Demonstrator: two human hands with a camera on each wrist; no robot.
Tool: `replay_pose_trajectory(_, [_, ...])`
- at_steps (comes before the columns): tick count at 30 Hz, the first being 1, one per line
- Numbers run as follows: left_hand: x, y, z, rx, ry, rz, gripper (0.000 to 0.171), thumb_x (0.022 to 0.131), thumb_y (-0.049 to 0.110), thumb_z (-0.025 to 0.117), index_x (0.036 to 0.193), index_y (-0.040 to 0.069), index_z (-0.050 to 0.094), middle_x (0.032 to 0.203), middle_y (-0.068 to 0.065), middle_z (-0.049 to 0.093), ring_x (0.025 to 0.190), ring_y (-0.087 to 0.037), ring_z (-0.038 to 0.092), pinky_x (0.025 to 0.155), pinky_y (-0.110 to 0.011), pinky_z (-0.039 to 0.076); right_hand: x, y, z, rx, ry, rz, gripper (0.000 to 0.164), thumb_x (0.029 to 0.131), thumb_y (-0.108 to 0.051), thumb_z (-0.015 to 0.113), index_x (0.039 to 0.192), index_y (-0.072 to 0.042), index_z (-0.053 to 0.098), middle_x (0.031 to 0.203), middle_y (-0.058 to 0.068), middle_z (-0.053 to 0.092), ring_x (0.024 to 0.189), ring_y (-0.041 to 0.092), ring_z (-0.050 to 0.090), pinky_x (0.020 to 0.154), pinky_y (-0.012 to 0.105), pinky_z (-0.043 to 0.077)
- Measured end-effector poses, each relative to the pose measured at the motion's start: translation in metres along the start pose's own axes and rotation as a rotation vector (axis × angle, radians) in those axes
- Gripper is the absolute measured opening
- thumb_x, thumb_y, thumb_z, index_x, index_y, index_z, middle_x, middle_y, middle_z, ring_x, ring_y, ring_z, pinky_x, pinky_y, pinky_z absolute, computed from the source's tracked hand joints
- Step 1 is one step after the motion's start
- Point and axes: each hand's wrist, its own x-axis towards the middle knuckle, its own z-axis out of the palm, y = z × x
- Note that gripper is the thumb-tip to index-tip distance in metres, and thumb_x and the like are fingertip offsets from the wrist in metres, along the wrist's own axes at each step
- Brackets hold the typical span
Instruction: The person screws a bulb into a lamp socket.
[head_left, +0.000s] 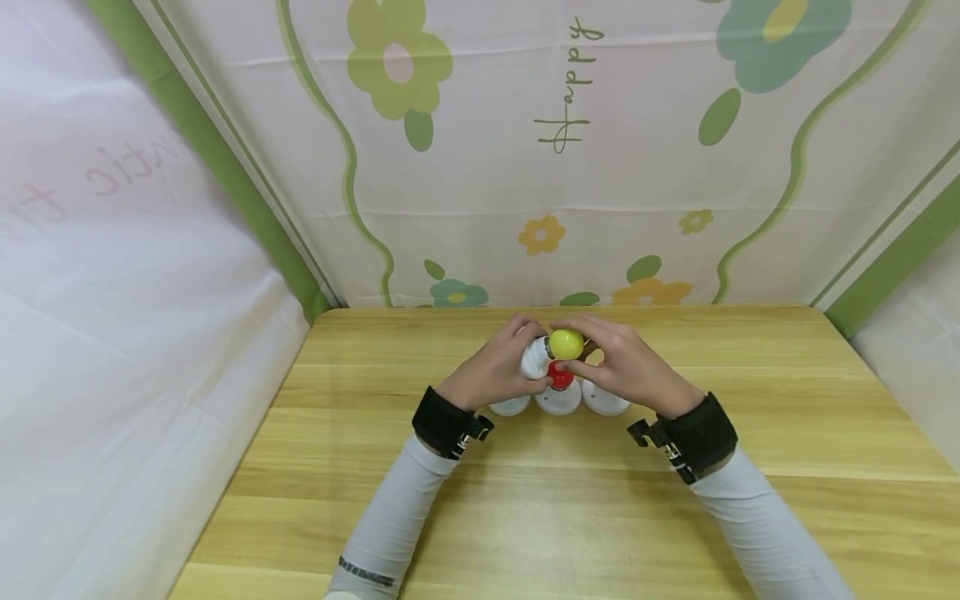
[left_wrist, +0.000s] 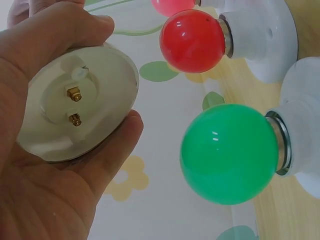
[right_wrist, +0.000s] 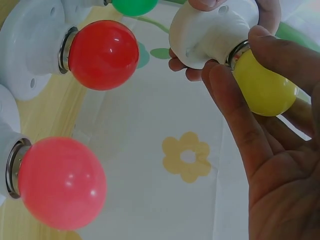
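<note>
My left hand point(head_left: 491, 367) grips a white round lamp holder point(head_left: 535, 358) above the table, turned on its side. In the left wrist view its underside, with two brass screws, faces the camera. A yellow bulb point(head_left: 567, 344) sits at the mouth of this holder, its metal collar partly showing. The fingers and thumb of my right hand point(head_left: 626, 367) pinch the yellow bulb around its glass. Just below the hands, a red bulb point(head_left: 561, 377) stands in another white holder. On either side are a green bulb point(left_wrist: 229, 154) and a pink bulb point(right_wrist: 62, 182), each in its own holder.
The white bases point(head_left: 558, 402) of the standing holders form a row on the wooden table point(head_left: 525, 517), close under both hands. Behind the table's far edge hangs a flower-print curtain point(head_left: 465, 167), and a white cloth wall point(head_left: 112, 333) rises at the left.
</note>
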Motion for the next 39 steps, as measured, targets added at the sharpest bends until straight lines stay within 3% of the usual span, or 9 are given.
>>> replay_pose_trajectory(11, [-0.0004, -0.0016, -0.0002, 0.018, 0.004, 0.033, 0.052, 0.087, 0.012, 0.086, 0.131, 0.002, 0.059, 0.133, -0.013, 0.055, 0.108, -0.021, 0.063, 0.094, -0.031, 0.061, -0.0002, 0.0014, 0.0015, -0.007, 0.022, -0.007, 0.058, 0.085, -0.005, 0.088, 0.138, 0.002, 0.065, 0.13, 0.019, 0.073, 0.088, 0.016, 0.073, 0.07, 0.038, 0.065])
replay_pose_trajectory(21, [-0.0002, -0.0011, 0.0, 0.021, -0.008, 0.041, 0.051, 0.088, 0.012, 0.086, 0.13, 0.002, 0.06, 0.131, -0.013, 0.055, 0.109, -0.02, 0.062, 0.095, -0.03, 0.06, -0.0011, 0.0023, 0.0014, -0.023, 0.022, -0.003, 0.055, 0.086, -0.008, 0.089, 0.135, 0.002, 0.067, 0.122, 0.015, 0.077, 0.082, 0.012, 0.07, 0.068, 0.027, 0.061])
replay_pose_trajectory(29, [-0.0002, -0.0004, 0.0002, 0.03, -0.018, 0.053, 0.051, 0.088, 0.011, 0.085, 0.13, 0.001, 0.06, 0.13, -0.013, 0.055, 0.108, -0.02, 0.061, 0.093, -0.028, 0.059, -0.0011, 0.0006, 0.0006, -0.04, 0.011, -0.003, 0.052, 0.086, -0.013, 0.089, 0.132, 0.001, 0.068, 0.113, 0.011, 0.077, 0.078, 0.009, 0.067, 0.066, 0.032, 0.062])
replay_pose_trajectory(35, [-0.0006, -0.0013, -0.0004, 0.026, -0.027, 0.043, 0.051, 0.088, 0.013, 0.085, 0.13, 0.001, 0.06, 0.131, -0.012, 0.054, 0.108, -0.019, 0.062, 0.092, -0.027, 0.06, -0.0008, 0.001, -0.0006, -0.014, -0.024, 0.032, 0.053, 0.088, -0.014, 0.088, 0.134, 0.001, 0.066, 0.118, 0.012, 0.076, 0.085, 0.015, 0.071, 0.072, 0.036, 0.064])
replay_pose_trajectory(39, [-0.001, -0.0031, -0.0007, 0.04, -0.024, 0.046, 0.053, 0.089, 0.015, 0.086, 0.133, 0.002, 0.059, 0.132, -0.012, 0.055, 0.109, -0.019, 0.063, 0.093, -0.027, 0.06, -0.0009, 0.0033, 0.0001, -0.022, -0.044, 0.021, 0.067, 0.086, -0.015, 0.09, 0.143, 0.0, 0.06, 0.136, 0.016, 0.07, 0.107, 0.024, 0.074, 0.085, 0.039, 0.065])
